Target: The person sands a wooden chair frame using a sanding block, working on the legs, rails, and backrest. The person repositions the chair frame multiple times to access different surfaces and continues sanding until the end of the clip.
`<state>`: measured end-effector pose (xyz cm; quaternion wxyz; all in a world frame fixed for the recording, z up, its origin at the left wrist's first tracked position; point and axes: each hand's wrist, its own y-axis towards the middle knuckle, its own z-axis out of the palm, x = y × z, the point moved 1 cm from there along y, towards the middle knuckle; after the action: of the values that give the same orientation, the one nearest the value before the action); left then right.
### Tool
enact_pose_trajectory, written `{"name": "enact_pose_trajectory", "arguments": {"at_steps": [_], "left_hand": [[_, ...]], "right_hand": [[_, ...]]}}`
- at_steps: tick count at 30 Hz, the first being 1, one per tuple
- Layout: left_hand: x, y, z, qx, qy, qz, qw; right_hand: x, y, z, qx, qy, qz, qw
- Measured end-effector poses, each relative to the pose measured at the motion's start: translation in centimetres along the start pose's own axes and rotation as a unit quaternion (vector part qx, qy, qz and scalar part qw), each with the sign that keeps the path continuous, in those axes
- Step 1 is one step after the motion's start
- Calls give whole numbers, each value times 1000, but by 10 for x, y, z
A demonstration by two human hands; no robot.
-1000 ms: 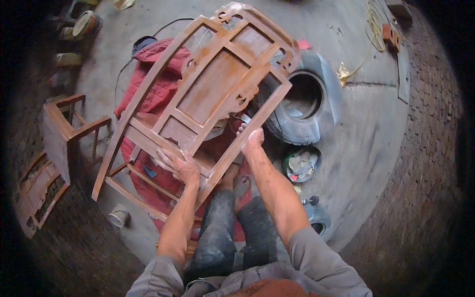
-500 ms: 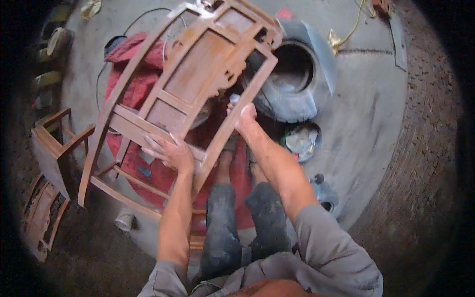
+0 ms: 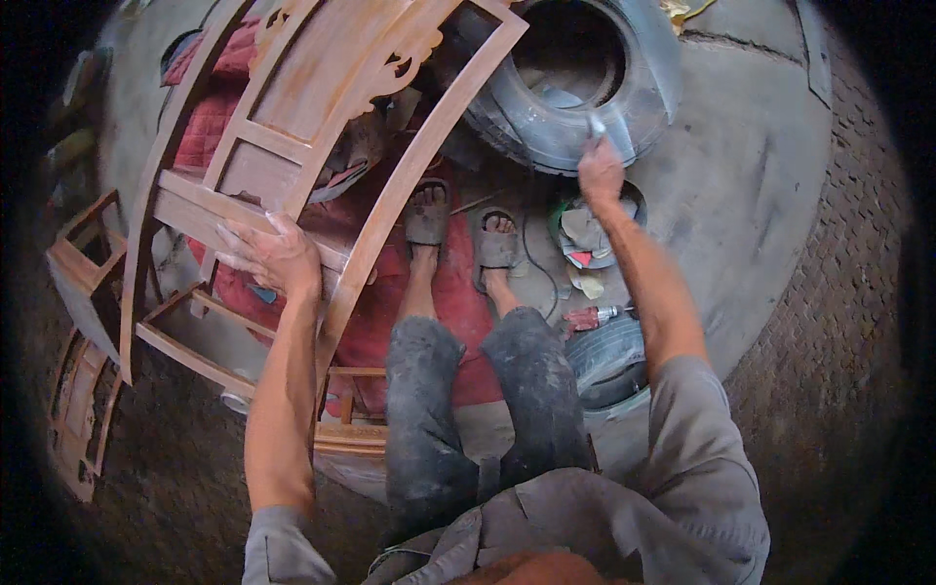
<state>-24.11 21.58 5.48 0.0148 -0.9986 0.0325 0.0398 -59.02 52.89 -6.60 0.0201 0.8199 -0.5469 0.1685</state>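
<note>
A brown wooden chair frame (image 3: 208,208) with a carved back panel stands tilted before me, at the left. My left hand (image 3: 278,255) grips its lower cross rail, the fingers pale with dust. Away from the frame, at the right, my right hand (image 3: 601,174) is closed on a small pale piece (image 3: 597,126) that sticks out above the fingers; its kind is unclear. That hand is over the near edge of a large grey tyre (image 3: 526,122) lying flat. Just below it stands a round container of scraps (image 3: 583,232).
Red cloth (image 3: 468,341) covers the floor beneath the frame and around my slippered feet. A red-handled tool (image 3: 590,318) with a cable lies beside a second tyre (image 3: 606,356). Further wooden furniture (image 3: 88,258) stands at the far left, with another wooden frame (image 3: 83,409) nearer.
My right hand has left the frame's right-hand post and moved right to the tyre, carrying the pale piece. My left hand stays on the rail; the frame sits further left and higher in view.
</note>
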Motion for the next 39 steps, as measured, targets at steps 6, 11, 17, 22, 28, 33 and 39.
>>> {"name": "enact_pose_trajectory", "arguments": {"at_steps": [6,11,17,22,28,33,39], "left_hand": [[17,5,12,19,41,-13,999],[14,2,16,-21,19,28,999],[22,4,19,-33,43,58,997],[5,7,6,-30,24,91,995],[-7,5,1,-23,31,28,999],[-11,1,-4,-22,-1,32,999],[-13,2,-3,-86,-14,18,996]], "right_hand": [[-50,55,-6,21,-180,-291,939],[-79,94,7,-1,-149,-275,950],[-81,114,13,22,-163,-324,932],[-80,112,16,41,-145,-321,935],[-75,116,12,76,-127,-312,938],[-73,117,12,83,-120,-328,933],[-82,111,13,76,-146,-359,919]]}}
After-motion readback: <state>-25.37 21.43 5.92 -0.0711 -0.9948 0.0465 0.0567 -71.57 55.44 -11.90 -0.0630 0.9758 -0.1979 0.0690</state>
